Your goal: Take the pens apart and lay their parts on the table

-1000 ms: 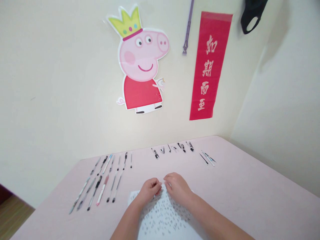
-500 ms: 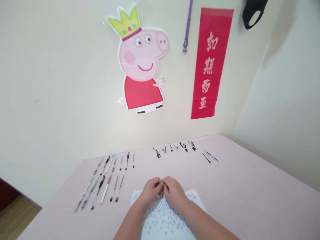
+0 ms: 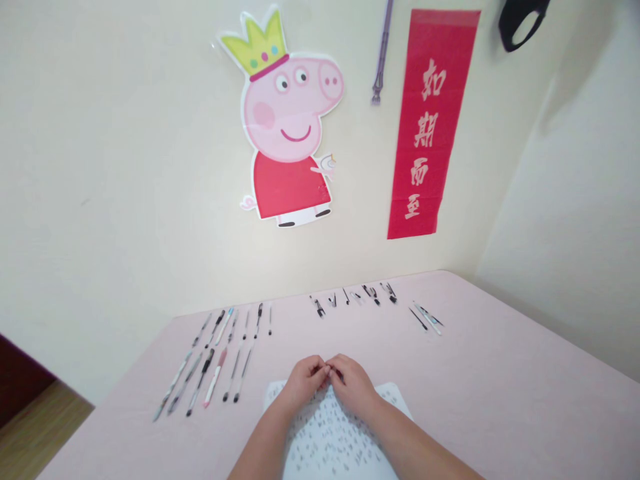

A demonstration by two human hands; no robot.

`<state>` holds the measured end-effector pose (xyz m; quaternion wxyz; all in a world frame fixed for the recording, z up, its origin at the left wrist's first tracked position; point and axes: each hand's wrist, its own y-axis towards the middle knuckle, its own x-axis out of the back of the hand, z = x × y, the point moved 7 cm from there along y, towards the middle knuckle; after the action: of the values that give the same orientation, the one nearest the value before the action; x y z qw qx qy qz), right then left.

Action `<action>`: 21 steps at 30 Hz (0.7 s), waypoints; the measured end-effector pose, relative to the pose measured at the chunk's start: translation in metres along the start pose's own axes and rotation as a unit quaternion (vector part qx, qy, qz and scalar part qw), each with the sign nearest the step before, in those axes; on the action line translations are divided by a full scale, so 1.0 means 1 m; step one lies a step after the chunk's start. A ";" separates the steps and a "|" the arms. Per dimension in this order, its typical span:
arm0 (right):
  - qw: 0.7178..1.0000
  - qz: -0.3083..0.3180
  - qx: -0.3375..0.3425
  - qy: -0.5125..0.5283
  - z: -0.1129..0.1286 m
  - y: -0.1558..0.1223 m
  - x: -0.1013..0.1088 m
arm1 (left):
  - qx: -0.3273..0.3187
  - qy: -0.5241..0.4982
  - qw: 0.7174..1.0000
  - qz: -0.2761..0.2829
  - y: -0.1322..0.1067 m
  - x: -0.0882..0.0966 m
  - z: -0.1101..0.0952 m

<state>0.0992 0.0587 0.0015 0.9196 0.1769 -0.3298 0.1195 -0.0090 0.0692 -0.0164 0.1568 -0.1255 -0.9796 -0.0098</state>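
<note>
My left hand [image 3: 303, 380] and my right hand [image 3: 353, 381] meet fingertip to fingertip above a white sheet of paper [image 3: 335, 437] covered in small dark marks. Both hands have their fingers curled in a pinch, pressed together around something small that I cannot make out. The paper lies flat on the pink table [image 3: 500, 393], right under my wrists and forearms. Left of my hands lie rows of pens [image 3: 215, 363] side by side.
Several small pen parts [image 3: 353, 297] line the table's far edge, with a few thin refills [image 3: 427, 317] to their right. On the cream wall hang a cartoon pig cutout [image 3: 287, 127], a red banner [image 3: 430, 127] and a black mask [image 3: 523, 23]. Wooden floor [image 3: 30, 427] shows at left.
My hands drew together from slightly apart until the fingertips touch, and shifted a little toward me. The view drifted slightly; pens and parts stay in place.
</note>
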 end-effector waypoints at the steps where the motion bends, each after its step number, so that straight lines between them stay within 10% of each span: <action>1: 1.000 -0.001 0.003 -0.001 0.001 0.000 0.001 | -0.001 0.003 1.000 -0.001 0.000 0.000 0.000; 7: 1.000 -0.005 0.004 0.008 -0.001 0.001 0.000 | -0.004 0.067 0.998 -0.017 0.002 0.009 -0.002; 12: 1.000 -0.009 0.001 0.016 -0.004 0.001 0.000 | -0.025 0.227 0.961 -0.154 -0.002 0.059 -0.009; 21: 1.000 -0.013 -0.006 0.015 -0.004 0.001 0.001 | 0.037 0.564 0.751 -0.342 -0.033 0.126 -0.013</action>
<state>0.1020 0.0612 -0.0009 0.9271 0.1738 -0.3142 0.1078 -0.1287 0.0666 0.0355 0.6717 0.2523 -0.6900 -0.0951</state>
